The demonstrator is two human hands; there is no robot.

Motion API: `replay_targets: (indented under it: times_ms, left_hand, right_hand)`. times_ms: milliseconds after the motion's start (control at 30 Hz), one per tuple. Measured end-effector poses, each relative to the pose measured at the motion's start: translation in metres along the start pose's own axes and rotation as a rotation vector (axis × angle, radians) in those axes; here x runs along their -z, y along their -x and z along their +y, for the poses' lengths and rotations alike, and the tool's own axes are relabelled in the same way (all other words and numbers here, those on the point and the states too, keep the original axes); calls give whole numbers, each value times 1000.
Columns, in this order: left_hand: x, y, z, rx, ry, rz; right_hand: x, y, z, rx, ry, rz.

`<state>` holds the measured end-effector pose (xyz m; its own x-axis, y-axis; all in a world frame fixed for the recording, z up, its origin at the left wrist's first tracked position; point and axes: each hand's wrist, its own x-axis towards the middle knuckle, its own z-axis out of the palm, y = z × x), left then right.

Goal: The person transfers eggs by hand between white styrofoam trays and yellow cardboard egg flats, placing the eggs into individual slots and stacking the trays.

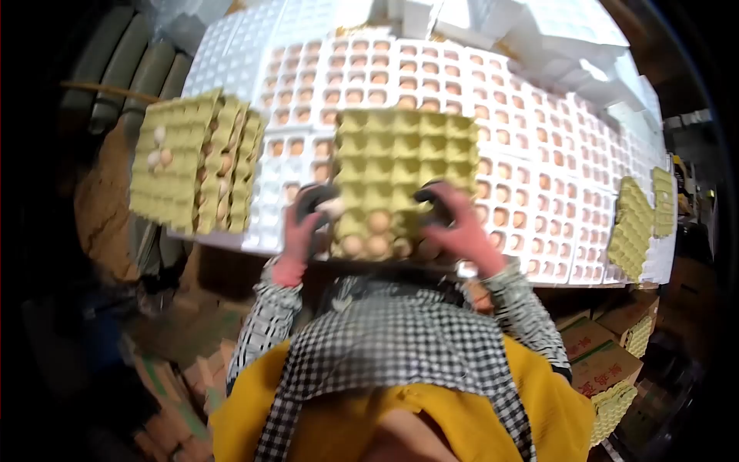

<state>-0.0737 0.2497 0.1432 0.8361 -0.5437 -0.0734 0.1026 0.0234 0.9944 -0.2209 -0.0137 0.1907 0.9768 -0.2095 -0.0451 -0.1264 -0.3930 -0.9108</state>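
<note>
A yellow-green egg tray (404,146) lies in front of me on top of white foam trays. Several brown eggs (378,223) sit in its near rows, and its far cups hold none. My left hand (299,231), in a pink glove with dark fingertips, is at the tray's left edge with a pale egg (332,206) between fingers and thumb. Over the tray's right side is my right hand (459,229), gloved alike, its thumb and fingers curved apart with nothing visible between them. Motion blurs both hands slightly.
White foam trays (531,196) filled with eggs cover much of the table. At left stands a stack of yellow-green trays (173,165) with a few eggs on top. More such trays (633,227) lie at the right end. A cardboard box (604,362) sits below right.
</note>
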Motion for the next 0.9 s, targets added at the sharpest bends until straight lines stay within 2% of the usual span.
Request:
replay_targets:
  times_ms: [33,67,100,133,167,233,267,300,333,367,400,433,500,533,567,600,633,700,733,767,833,900]
  left_hand:
    - [5,3,-4,-16,47,26]
    - [11,6,-9,-33,93,51]
    - [15,11,-12,67,88,0]
    - [19,16,-15,166,78,-52]
    - [12,21,7,325,124,-69]
    - [-21,33,31,-112,-782,-308]
    - [-39,41,46,-76,-1079,-422]
    - [-45,46,25,-194,-1333,-474]
    - [-54,51,11,-232,-1373,-461]
    - [-57,48,3,-323,-1416,-487]
    - [-64,37,4,-235,-1363,-548]
    - [-64,35,5,-323,-1404,-571]
    - [-66,24,34,-107,-1407,-667]
    - [-51,22,29,-48,-1098,-535]
    - [-31,21,25,2,-791,-400]
    - [-15,20,35,293,-427,-320]
    - [20,18,-1,163,-163,-248]
    - [32,29,21,242,113,-160]
    - [28,33,23,134,-202,-124]
    - [28,35,28,10,-644,-268]
    - [8,43,26,-140,-1207,-436]
    - [0,47,-2,-81,-1272,-409]
  right_hand:
    - [-26,-2,0,77,290,34]
    - [-44,-16,-14,16,830,-303]
    - [-65,-18,2,184,888,-371]
    - [-76,-27,-11,29,827,-453]
    - [-79,-33,-7,129,894,-462]
    - [-77,-37,12,184,840,-410]
    - [-63,-30,15,93,585,-307]
    - [-42,-24,23,-1,331,-210]
    - [-25,-23,42,-163,-220,-255]
    - [-2,-16,46,-285,-406,-163]
    - [14,-10,30,-287,-706,-145]
    - [25,-3,15,-303,-1010,-117]
    - [40,-7,16,-296,-690,-325]
    - [35,-5,7,-303,-404,-363]
    - [15,-3,17,203,22,-304]
    - [-3,7,5,239,464,-280]
    - [-20,20,-6,265,905,-237]
    - [-54,30,8,247,993,-223]
    - [-63,30,13,253,1003,-213]
    - [-68,29,17,261,1018,-207]
    - [-53,22,5,167,983,-299]
    - [-46,20,-1,105,706,-169]
